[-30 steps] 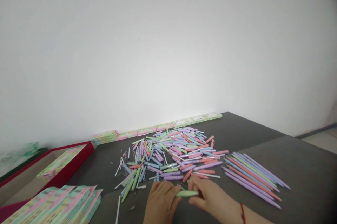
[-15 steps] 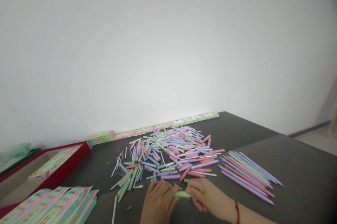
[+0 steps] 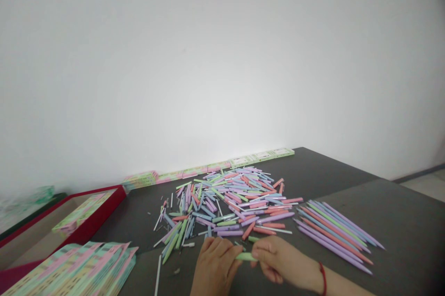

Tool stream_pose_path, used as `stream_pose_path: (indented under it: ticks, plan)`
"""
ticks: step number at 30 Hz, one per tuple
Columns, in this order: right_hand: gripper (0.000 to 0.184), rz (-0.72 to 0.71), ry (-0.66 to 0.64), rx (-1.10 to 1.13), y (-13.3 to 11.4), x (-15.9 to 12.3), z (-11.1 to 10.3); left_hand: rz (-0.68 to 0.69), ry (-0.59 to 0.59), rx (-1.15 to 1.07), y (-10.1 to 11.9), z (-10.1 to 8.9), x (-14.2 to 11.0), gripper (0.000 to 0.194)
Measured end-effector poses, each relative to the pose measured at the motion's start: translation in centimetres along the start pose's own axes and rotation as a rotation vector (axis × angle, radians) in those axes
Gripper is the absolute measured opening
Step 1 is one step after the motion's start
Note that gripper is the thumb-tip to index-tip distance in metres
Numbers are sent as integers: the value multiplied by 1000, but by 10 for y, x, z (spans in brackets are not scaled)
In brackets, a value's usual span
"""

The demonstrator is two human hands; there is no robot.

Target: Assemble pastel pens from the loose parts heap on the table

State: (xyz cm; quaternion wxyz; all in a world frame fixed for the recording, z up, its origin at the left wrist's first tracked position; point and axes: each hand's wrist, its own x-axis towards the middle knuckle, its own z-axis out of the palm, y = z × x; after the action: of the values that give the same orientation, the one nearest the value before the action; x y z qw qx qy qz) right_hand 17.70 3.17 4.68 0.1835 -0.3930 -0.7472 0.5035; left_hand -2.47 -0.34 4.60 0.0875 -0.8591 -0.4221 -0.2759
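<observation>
Between my two hands is a light green pen barrel (image 3: 246, 256), held level just above the dark table (image 3: 351, 198). My left hand (image 3: 216, 266) is closed on its left end. The fingers of my right hand (image 3: 278, 261) pinch its right end, with a red cord on that wrist. Another green pen part (image 3: 253, 239) shows just behind my right hand. Beyond both hands spreads a heap of loose pen parts (image 3: 239, 194) in purple, blue, green and coral.
Right of the heap lies a row of long pointed pens (image 3: 337, 231). At front left are fanned printed packets (image 3: 83, 268), near a red-rimmed box (image 3: 100, 215) with packs inside. Flat packs (image 3: 219, 166) line the wall. A white stick (image 3: 158, 273) lies left of my hands.
The whole scene has shifted slightly right in view as the camera turned a little left. Both hands keep their hold on the green barrel, with almost no other movement.
</observation>
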Motion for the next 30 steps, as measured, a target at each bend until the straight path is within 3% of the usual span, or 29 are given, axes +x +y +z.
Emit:
stream_pose_path:
  ticks: [4,9,11,13,16,18,19,21,25,30]
  plan:
    - [11,-195,185,-261,-5,-5,-1,-24,23,-37,-1,2,-1,15]
    - [38,44,-100,270,12,5,3,16,3,-61,-2,0,-3,17]
    - [48,70,-123,368,17,10,4,-15,9,-159,-5,0,-4,23]
    - [53,74,-80,381,17,12,5,-203,156,-397,-10,3,-4,36]
    - [54,103,-27,405,15,14,10,-751,583,-988,-16,10,0,41]
    - [55,119,-34,450,15,13,15,-928,610,-1221,-16,14,4,28]
    - [54,113,-40,469,16,12,19,-1060,562,-1498,-14,15,6,25]
    - [52,87,-60,487,18,10,25,-1284,506,-1845,-6,13,9,31]
    - [41,85,-129,502,22,9,35,-1197,522,-2146,10,1,15,51]
    - [38,94,-174,509,21,7,41,-1139,517,-2215,15,-6,17,57]
